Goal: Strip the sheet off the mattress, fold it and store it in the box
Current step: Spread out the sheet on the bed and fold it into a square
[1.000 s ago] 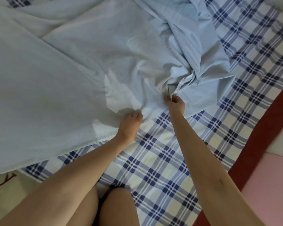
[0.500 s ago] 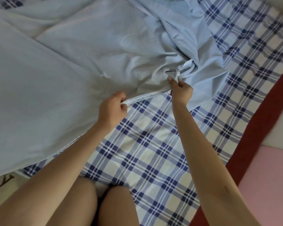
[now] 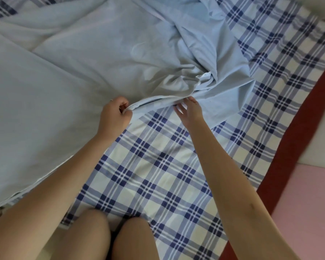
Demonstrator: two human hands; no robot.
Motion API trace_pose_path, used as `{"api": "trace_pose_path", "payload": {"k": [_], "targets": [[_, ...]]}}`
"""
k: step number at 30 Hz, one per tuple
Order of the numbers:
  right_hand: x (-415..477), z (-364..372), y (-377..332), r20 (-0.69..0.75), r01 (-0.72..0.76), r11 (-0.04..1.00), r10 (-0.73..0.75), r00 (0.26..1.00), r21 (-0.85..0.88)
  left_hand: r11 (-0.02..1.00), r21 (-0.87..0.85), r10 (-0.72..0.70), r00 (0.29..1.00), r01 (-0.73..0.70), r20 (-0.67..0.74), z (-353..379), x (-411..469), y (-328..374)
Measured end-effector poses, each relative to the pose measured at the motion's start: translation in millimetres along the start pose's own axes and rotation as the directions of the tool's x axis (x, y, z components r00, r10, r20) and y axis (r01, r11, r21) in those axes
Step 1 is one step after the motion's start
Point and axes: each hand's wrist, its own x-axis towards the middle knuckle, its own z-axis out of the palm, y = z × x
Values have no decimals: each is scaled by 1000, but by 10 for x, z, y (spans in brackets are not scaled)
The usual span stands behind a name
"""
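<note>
Head cam, looking down: the light blue sheet (image 3: 73, 76) is loose and rumpled across the upper left of the plaid mattress (image 3: 158, 166), bunched into a twist towards the right. The left hand (image 3: 114, 115) has a closed grip, pinching the sheet's hem at the near edge. The right hand (image 3: 190, 111) is just beside it, grip open, with straight fingers touching that same hem. Bare knees (image 3: 94, 233) are at the bottom, and a red border (image 3: 298, 128) runs along the right.

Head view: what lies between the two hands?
In the head view, the blue sheet's hem runs from the left hand to the right hand, over the plaid mattress.
</note>
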Motion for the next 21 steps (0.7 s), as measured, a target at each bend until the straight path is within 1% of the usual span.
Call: {"api": "trace_pose_path", "payload": {"k": [1,3,5,7,10,11,15,17,19,20,21], "targets": [[1,48,44,-9,-12,999,13,1000,33,1000,-1,-3,1000,3,11,-8,10,-19],[-5,126,117,-87,-15,999,18,996,45,1000,8,-13,1000,13,17,-11,35,-46],[-5,168,155,-148,-59,995,70,987,77,1000,15,-11,1000,11,21,-10,48,-48],[-14,218,147,-133,-78,990,94,987,120,1000,22,-8,1000,8,21,-16,58,-40],[30,303,87,-106,-26,997,34,994,75,1000,17,-12,1000,12,14,-25,61,-32],[46,336,60,-95,-33,997,39,995,66,1000,20,-12,1000,12,14,-27,58,-33],[100,400,-71,-50,-104,982,113,992,160,999,36,-6,999,5,39,-9,15,-26],[133,403,-126,-43,-90,969,102,994,229,999,43,4,999,-6,49,-9,-3,-19],[136,398,-140,-100,-33,975,57,993,221,999,37,4,999,-6,45,-15,-6,-29],[133,373,-116,-156,-6,985,33,987,173,999,32,4,999,-5,41,-20,-5,-39],[123,329,-93,-231,23,996,-3,973,85,1000,28,6,999,-7,40,-20,-2,-44]]}}
